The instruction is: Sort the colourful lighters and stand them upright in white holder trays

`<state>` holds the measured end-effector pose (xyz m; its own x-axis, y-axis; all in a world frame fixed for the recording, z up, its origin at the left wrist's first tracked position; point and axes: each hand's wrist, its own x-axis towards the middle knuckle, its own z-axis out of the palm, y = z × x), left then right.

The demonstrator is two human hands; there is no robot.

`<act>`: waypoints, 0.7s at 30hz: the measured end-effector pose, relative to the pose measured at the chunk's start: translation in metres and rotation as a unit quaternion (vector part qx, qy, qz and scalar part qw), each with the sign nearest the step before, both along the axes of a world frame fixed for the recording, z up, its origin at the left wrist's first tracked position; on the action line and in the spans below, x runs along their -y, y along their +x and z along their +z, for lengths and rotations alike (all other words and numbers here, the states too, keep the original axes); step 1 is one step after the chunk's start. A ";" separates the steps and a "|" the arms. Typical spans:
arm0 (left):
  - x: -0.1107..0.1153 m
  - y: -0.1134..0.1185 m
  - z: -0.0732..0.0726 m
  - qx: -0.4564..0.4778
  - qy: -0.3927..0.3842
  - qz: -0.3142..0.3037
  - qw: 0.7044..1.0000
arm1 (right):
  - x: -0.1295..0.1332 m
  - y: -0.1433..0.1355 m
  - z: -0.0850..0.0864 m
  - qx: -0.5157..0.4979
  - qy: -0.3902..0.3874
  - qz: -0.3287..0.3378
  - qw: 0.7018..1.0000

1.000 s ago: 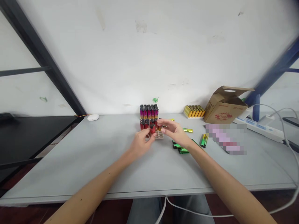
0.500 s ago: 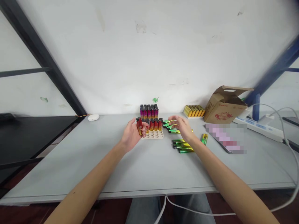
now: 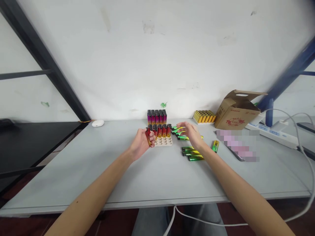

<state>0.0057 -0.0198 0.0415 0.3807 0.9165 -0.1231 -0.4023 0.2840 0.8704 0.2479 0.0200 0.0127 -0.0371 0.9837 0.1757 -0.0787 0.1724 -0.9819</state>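
My left hand [image 3: 141, 142] is closed round a red and gold lighter [image 3: 148, 136], held tilted at the left end of a white rack [image 3: 163, 143] with round holes. Red lighters [image 3: 164, 131] stand upright in the rack's back part, while its front holes show bare. My right hand [image 3: 190, 131] hovers with curved, parted fingers and nothing visible in them, over several green and yellow lighters [image 3: 188, 138] lying on the table. Nearer to me lie more green lighters [image 3: 192, 153], partly behind my right forearm.
Purple lighters [image 3: 157, 117] stand in a block by the wall. Yellow cylinders [image 3: 204, 116] fill a white tray beside an opened cardboard box [image 3: 233, 114]. At the right are a power strip [image 3: 275, 133], a blurred flat item [image 3: 236, 146] and white cables. A white case [image 3: 97, 123] lies at the left.
The lighter in my left hand has shifted slightly down and right, and its tilt has changed a little. My right hand has hardly moved.
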 end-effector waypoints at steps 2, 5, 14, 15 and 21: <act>0.001 0.001 -0.001 -0.009 0.000 0.010 1.000 | 0.000 -0.001 0.000 -0.002 -0.002 -0.002 1.000; 0.001 0.002 -0.004 -0.016 0.008 0.032 0.999 | 0.000 -0.002 0.001 -0.001 -0.005 -0.003 1.000; 0.002 0.007 -0.008 -0.027 0.028 0.065 0.997 | 0.003 -0.005 0.003 0.004 -0.005 -0.002 1.000; 0.002 0.008 -0.008 -0.021 0.026 0.059 0.998 | 0.003 -0.005 0.003 0.003 -0.006 -0.003 1.000; 0.005 0.009 -0.007 0.027 0.007 0.010 1.000 | 0.003 -0.004 0.004 0.007 -0.011 -0.011 1.000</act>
<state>0.0147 -0.0246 0.0347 0.3672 0.9258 -0.0898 -0.4543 0.2628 0.8512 0.2436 0.0171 0.0168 -0.0182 0.9879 0.1540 -0.0606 0.1526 -0.9864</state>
